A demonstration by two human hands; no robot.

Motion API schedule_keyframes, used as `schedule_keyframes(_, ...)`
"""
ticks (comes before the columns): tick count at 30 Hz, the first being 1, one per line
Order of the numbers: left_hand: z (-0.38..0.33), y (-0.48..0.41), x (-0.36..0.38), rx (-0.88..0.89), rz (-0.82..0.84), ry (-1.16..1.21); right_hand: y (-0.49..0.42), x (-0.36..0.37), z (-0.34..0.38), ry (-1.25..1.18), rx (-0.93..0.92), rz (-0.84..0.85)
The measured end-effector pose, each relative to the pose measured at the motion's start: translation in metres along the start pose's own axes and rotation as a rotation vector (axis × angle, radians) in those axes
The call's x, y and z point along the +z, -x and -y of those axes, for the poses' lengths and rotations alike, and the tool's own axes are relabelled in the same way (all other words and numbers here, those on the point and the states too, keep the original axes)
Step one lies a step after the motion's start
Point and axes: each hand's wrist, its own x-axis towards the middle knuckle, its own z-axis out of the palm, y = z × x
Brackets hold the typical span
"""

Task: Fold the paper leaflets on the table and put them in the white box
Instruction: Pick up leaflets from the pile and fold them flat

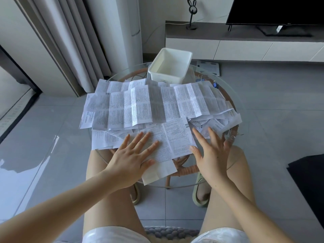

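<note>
Several unfolded, creased paper leaflets lie heaped across a small round glass table. One printed leaflet lies nearest me at the front edge, its blank end hanging over the rim. My left hand rests flat on its left part with fingers spread. My right hand hovers just right of it, fingers straight and holding nothing. The white box stands empty at the table's far side, behind the heap.
Blue binder clips lie at the table's far right edge. The table has a rattan frame under the glass. My knees sit under its near rim. A TV bench and curtains stand beyond.
</note>
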Motion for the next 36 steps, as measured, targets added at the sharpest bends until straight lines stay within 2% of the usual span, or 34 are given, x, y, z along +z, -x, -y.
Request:
schedule_keyframes(4,-0.003,-0.001,-0.006,-0.015,0.028,-0.022,0.002,-0.004,-0.002,-0.103,0.038,-0.092)
schedule_keyframes(7,-0.001,0.0,-0.007,-0.002,0.052,-0.011,0.007,-0.011,0.007,-0.084,0.012,-0.161)
schedule_keyframes(9,-0.001,-0.001,-0.01,-0.011,0.002,0.016,0.004,-0.021,0.02,-0.078,0.095,-0.02)
schedule_keyframes(11,-0.008,0.003,-0.017,-0.013,-0.108,0.009,-0.005,-0.026,0.029,-0.079,0.265,0.271)
schedule_keyframes(13,-0.018,0.008,-0.014,0.031,-0.22,0.052,-0.016,-0.028,0.033,-0.085,0.342,0.453)
schedule_keyframes(16,-0.031,0.017,-0.012,0.156,-0.241,0.03,-0.026,-0.025,0.039,-0.15,0.393,0.512)
schedule_keyframes(19,-0.018,0.017,-0.01,0.187,-0.269,0.014,-0.029,-0.023,0.036,-0.266,0.432,0.563)
schedule_keyframes(22,0.003,0.015,-0.009,0.189,-0.352,-0.022,-0.038,-0.045,0.031,-0.482,0.454,0.467)
schedule_keyframes(24,0.013,0.015,-0.01,0.149,-0.399,-0.004,-0.042,-0.068,0.028,-0.59,0.335,0.272)
schedule_keyframes(27,0.017,0.015,-0.021,0.066,-0.537,0.095,-0.035,-0.103,0.028,-0.447,-0.154,-0.072)
schedule_keyframes(29,0.013,0.016,-0.031,-0.013,-0.652,0.213,-0.019,-0.109,0.021,-0.326,-0.391,-0.113)
schedule_keyframes(31,0.005,0.018,-0.041,-0.044,-0.74,0.274,-0.002,-0.101,0.012,-0.22,-0.522,-0.097)
schedule_keyframes(32,-0.002,0.02,-0.043,-0.02,-0.733,0.295,0.006,-0.095,0.008,-0.195,-0.577,-0.083)
schedule_keyframes(34,-0.014,0.022,-0.044,0.103,-0.625,0.308,0.018,-0.088,0.006,-0.165,-0.695,-0.085)
schedule_keyframes(36,-0.021,0.022,-0.039,0.25,-0.446,0.259,0.025,-0.085,0.007,-0.158,-0.769,-0.077)
